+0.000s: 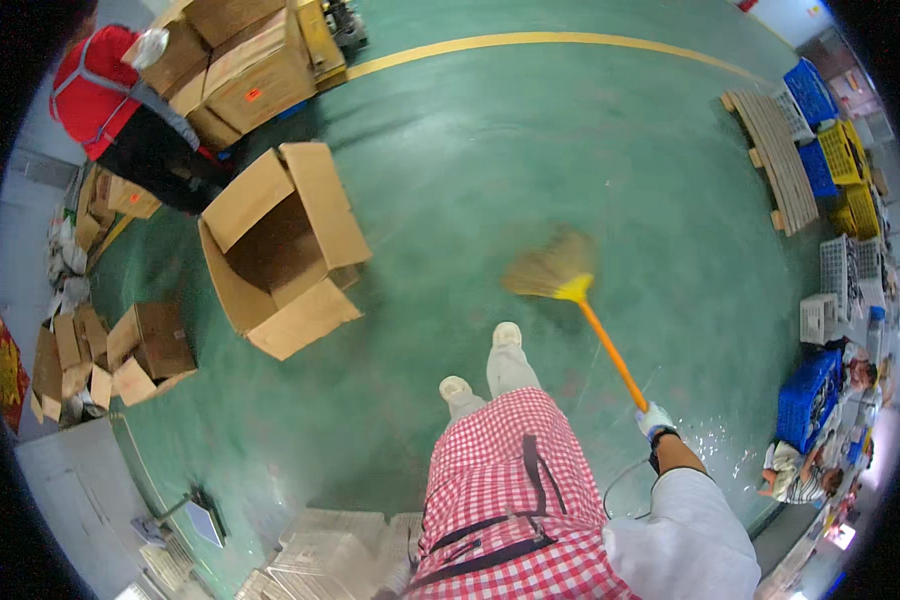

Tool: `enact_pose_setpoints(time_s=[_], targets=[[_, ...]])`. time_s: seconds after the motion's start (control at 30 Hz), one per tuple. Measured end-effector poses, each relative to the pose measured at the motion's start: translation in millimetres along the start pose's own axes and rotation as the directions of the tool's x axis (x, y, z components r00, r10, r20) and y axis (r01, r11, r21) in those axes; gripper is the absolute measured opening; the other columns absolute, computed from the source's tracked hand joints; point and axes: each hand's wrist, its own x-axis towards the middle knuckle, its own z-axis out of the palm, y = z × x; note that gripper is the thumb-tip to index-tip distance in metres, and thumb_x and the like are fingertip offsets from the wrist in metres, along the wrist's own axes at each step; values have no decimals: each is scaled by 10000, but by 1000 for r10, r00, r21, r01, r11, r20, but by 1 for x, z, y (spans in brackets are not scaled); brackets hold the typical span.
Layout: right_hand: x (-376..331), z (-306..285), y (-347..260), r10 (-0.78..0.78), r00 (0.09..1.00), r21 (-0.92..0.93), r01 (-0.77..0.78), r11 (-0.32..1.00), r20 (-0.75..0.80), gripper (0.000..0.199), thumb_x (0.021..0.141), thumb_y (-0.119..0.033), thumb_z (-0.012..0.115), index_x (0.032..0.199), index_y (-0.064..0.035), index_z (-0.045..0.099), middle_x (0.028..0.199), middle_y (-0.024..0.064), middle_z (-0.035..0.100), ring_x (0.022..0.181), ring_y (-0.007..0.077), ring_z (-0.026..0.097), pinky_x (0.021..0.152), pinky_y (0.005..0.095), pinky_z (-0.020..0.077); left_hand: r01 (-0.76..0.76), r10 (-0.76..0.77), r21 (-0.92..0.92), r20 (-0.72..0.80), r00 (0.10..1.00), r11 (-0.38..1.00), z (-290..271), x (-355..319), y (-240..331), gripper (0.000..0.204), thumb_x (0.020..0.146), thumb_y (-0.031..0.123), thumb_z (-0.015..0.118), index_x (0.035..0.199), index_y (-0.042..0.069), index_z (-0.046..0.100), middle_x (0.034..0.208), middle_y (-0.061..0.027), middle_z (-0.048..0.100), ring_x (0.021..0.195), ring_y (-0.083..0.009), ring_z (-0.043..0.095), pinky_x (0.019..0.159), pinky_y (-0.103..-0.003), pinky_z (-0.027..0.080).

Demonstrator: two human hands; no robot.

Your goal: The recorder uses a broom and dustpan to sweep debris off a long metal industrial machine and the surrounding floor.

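Red-white check apron [500, 450], black straps [532, 470]; pale sleeve [685, 545]; light trousers [511, 371]; off-white shoes [507, 334]; whitish glove [651, 415] on right hand [656, 420], black wristband [663, 436], thin cable [606, 495] looping beside sleeve

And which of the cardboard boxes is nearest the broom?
The large open box left of the broom. It sits alone on the green floor; the other boxes are farther off, near the person in red or the left edge.

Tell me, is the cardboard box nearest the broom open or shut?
Open: the box has its flaps spread apart, so you can see into it.
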Motion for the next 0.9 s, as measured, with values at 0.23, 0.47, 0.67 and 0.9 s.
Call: enact_pose_setpoints(time_s=[0.23,0.47,0.67,0.9], targets=[[12,-28,170,253,967,244,-247,938,5,429,796,-353,598,1048,-8,556,937,250,627,904,391,612,739,448,496,5,-2,-70,49,999,998,55,-28,76,248,860,312,492,783,90,570,671,-60,525,621,-231,525,564,-357,430],[-40,-103,94,93,993,208,-77,975,-66,441,857,-408,496,1097,-42,551,1018,245,599,971,417,563,830,465,450,75,-54,-180,123,991,981,86,-42,142,258,859,314,490,752,96,577,641,-44,522,599,-214,523,548,-346,428],[37,-190,-167,-495,866,-129,484,866,-76,436,870,-404,481,1181,-100,502,939,188,631,878,378,593,768,476,458,141,-90,-267,197,976,953,86,-41,217,269,859,315,488,725,102,583,615,-29,520,580,-199,522,534,-336,427],[150,-236,-518,-804,575,-417,701,579,-151,284,849,-345,528,942,-82,577,761,116,650,718,303,635,628,437,493,-337,346,-148,39,937,930,60,-108,348,154,871,226,588,936,92,549,860,-62,602,784,-206,594,748,-364,536]])
